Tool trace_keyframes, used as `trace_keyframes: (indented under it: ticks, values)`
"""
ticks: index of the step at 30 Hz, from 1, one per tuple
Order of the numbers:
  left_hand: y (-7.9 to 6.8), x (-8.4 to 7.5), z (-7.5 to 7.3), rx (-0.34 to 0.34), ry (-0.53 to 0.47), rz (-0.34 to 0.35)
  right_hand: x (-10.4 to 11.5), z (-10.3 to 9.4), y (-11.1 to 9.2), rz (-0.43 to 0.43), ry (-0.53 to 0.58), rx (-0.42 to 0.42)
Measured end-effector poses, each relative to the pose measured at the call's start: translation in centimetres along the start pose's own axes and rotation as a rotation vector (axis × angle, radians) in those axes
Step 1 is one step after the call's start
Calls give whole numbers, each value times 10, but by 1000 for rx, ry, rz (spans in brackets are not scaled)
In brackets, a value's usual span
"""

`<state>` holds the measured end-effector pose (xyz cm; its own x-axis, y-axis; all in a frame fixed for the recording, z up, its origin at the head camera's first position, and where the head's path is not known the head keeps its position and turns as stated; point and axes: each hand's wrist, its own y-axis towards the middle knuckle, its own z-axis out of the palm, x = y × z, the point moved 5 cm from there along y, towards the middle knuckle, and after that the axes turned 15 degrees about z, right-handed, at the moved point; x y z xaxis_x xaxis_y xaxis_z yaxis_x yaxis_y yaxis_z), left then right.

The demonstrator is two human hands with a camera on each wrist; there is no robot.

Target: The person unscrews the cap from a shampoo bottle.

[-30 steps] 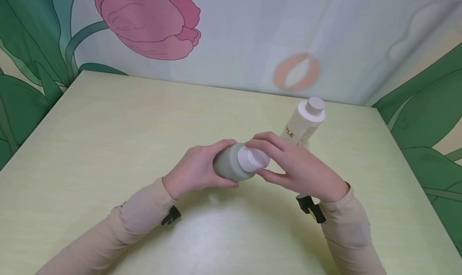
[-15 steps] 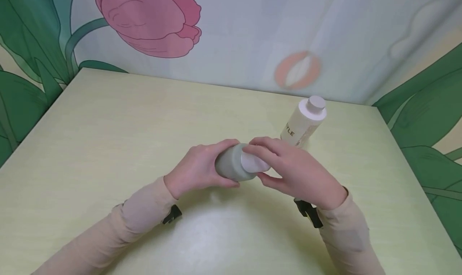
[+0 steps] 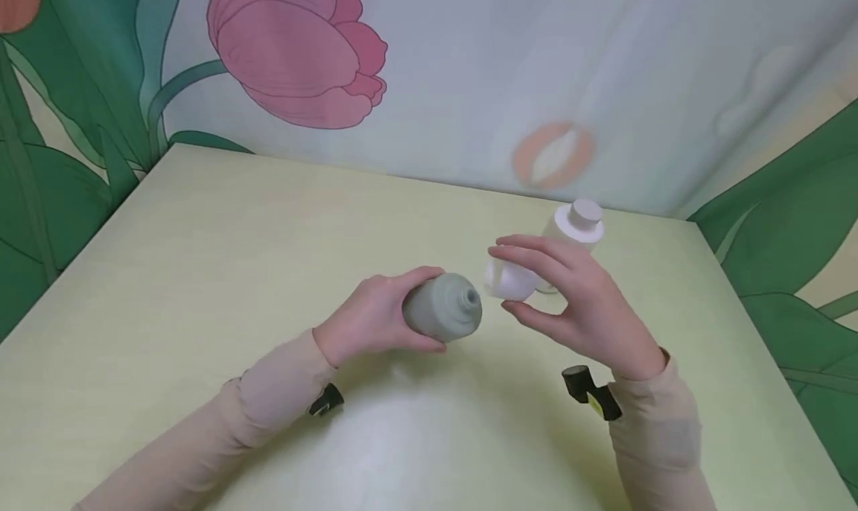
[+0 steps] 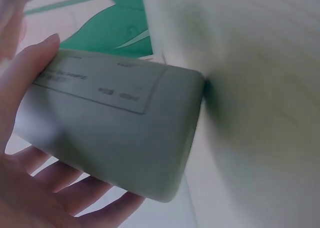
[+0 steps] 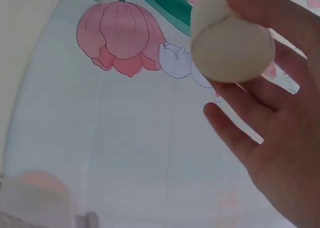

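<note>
My left hand (image 3: pixel 378 313) grips a grey-green bottle (image 3: pixel 429 310), tilted so that its bare neck points to the right. Printed text shows on the side of this bottle (image 4: pixel 115 123) in the left wrist view, where its base is close to the table; whether they touch I cannot tell. Between the thumb and fingers of my right hand (image 3: pixel 576 295) is a white cap (image 3: pixel 512 278), off the bottle and a short gap from its neck. In the right wrist view, the rounded cap (image 5: pixel 232 52) is pinched by the thumb and fingers.
A white bottle (image 3: pixel 576 228) with its cap on stands upright behind my right hand, which partly hides it. Beneath everything lies a pale yellow-green table (image 3: pixel 281 220). A curtain (image 3: pixel 456 86) printed with flowers and leaves hangs along the table's back edge.
The white cap has come off the grey-green bottle and moved right with my right hand, baring the neck. My left hand still grips the bottle in nearly the same place.
</note>
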<state>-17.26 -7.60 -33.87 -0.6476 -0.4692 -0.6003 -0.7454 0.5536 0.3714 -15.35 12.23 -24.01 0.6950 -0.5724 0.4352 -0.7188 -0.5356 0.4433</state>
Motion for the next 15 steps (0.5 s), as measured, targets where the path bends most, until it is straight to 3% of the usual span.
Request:
trace_keyframes:
  ticks: [4, 7, 12, 15]
  values:
    - [8, 22, 2, -9, -89, -81, -30, 16, 9, 97, 97, -1]
    - [14, 41, -6, -69, -142, -151, -49, 33, 19, 159, 147, 18]
    - [15, 74, -40, -196, -143, -241, -75, 58, 50, 263, 293, 108]
    - [10, 91, -64, -235, -119, -282, -88, 72, 72, 327, 396, 165]
